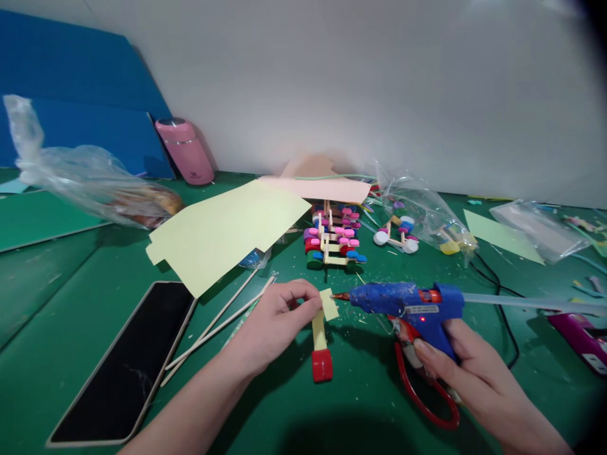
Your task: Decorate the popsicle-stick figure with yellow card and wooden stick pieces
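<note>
My left hand (283, 319) is closed in a pinch on a small pale-yellow paper piece (331, 306). Below the fingers, a yellow strip (319, 335) runs down to a red bottle-cap-like piece (322, 366). In my right hand (474, 370) is a blue glue gun (403, 300), fingers wrapped round its grip and a small red light showing. Its nozzle points left, close to the yellow paper; whether they touch I cannot tell. Red-handled scissors (443, 414) hang beneath the glue gun, against the fingers of the same hand. A clear glue stick (512, 301) sticks out behind the gun.
A phone (123, 366) lies at left beside thin wooden sticks (213, 328). Large yellow paper (227, 234), colourful small assemblies (334, 237) and plastic bags (412, 196) lie farther back. A pink bottle (187, 151) stands near the wall. A black cable (507, 335) runs at right.
</note>
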A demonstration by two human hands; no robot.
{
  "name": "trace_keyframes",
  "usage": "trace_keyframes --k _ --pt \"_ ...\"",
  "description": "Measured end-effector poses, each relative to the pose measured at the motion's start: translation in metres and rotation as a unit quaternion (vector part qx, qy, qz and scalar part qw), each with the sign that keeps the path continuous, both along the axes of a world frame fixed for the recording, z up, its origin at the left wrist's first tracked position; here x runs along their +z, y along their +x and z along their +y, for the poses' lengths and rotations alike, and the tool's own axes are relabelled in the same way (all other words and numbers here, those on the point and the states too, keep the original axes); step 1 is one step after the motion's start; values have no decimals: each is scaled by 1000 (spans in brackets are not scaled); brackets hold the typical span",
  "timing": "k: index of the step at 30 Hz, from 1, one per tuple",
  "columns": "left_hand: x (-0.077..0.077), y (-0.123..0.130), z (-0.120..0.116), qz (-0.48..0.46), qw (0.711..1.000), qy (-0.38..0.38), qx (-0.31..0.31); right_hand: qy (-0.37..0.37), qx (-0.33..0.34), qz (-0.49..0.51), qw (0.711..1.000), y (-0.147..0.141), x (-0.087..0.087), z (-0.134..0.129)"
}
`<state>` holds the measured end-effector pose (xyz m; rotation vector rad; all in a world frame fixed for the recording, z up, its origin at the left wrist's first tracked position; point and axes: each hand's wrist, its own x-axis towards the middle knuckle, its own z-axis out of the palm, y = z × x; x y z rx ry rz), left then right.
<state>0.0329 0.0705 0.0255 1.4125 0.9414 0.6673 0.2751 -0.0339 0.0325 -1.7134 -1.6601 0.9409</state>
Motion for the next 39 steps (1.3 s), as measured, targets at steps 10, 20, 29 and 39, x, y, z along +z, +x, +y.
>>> trace_keyframes --k 10,20,29,39 --pt "3 0 -1 6 1000 15 -8 5 2 -32 999 -1 2 2" --pt "2 1 -2 0 1000 18 -7 2 -6 -42 999 -6 6 4" --pt "3 -2 1 5 1000 5 23 7 6 -53 999 -3 1 -5" --pt "5 -1 0 -3 999 -9 33 9 20 -70 997 3 7 -5"
